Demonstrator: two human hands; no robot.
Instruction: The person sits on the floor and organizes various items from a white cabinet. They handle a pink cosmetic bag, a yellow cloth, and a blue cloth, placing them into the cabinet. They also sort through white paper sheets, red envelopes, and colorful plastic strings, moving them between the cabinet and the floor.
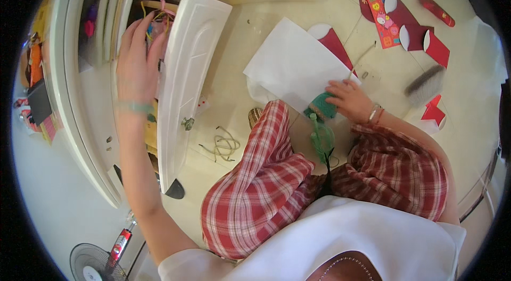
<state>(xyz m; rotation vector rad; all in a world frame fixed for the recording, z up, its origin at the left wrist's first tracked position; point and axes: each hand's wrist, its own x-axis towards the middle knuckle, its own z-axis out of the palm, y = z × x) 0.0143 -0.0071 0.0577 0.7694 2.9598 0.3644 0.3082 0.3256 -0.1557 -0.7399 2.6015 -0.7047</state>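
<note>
My left hand (137,57), with a green bangle on its wrist, reaches into an open white drawer (194,68) on the left. Its thumb and fingers are apart, slightly blurred, beside a jumble of pink and yellow cords (165,10). Whether a fingertip touches the cords I cannot tell. My right hand (349,101) lies low over the floor, its fingers spread at the edge of a white paper sheet (301,60). Right by its fingertips is a dark green fabric piece (323,105). A pale green, looped object (322,140) lies between my legs.
Red envelopes (386,20) are scattered at the far right, near a grey brush-like object (424,81). Thin cords (220,145) lie coiled beside my left knee. Behind the drawer stands a cabinet with papers (109,25). A small fan (93,265) is at the lower left.
</note>
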